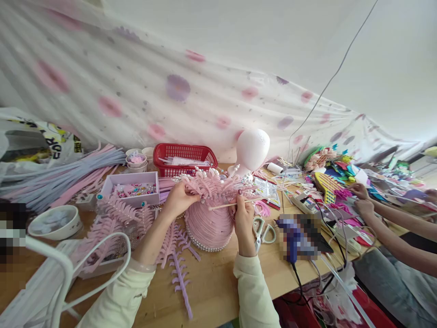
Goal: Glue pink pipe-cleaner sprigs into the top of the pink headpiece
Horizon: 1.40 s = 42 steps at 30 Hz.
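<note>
A pink dome-shaped headpiece (209, 228) wrapped in chenille strands sits on the table before me, pearl beads along its lower edge. Feathery pink chenille fronds (211, 186) and pearls crown its top. My left hand (179, 200) is closed, fingers pinching the fronds at the left side. On the right, my right hand (244, 213) closes around a thin pale stick (221, 206) that lies across the front of the headpiece. Its fingertips are at the fronds; whether they also grip them, I cannot tell. Scissors (260, 232) lie just right of that hand.
Behind stand a red basket (186, 172) and a white foam head (252, 148). To the left are a bead box (130, 198), a paper bowl (55, 230) and chenille stems (78, 171). A blue glue gun (292, 237) with cords lies right; a co-worker's hands (362, 200) are beyond.
</note>
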{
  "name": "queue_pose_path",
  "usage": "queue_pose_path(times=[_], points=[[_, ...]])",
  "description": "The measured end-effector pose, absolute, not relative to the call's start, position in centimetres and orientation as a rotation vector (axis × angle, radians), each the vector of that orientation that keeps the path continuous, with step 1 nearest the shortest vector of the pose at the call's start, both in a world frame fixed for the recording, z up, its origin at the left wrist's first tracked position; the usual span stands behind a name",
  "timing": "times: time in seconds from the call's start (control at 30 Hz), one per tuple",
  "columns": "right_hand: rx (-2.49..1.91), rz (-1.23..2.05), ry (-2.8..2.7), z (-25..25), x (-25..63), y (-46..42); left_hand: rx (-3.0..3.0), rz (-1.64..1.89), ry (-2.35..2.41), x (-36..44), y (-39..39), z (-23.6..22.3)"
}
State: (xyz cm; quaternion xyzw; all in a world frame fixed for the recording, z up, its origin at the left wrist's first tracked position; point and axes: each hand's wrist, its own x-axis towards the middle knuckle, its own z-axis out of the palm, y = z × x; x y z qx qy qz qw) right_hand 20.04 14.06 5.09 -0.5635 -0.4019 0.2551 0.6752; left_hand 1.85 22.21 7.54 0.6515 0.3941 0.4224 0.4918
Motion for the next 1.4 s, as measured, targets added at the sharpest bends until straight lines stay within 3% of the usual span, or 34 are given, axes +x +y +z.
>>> queue_pose_path(times=[0.8,1.4], points=[[-1.341,0.492,-0.987,6.0,19.2,14.5,1.5,1.032,1.008,1.6,22.9,6.5],[-1.302,0.48,-0.976,5.8,19.3,14.6,1.207,1.252,0.902,2.0,20.4,5.3]])
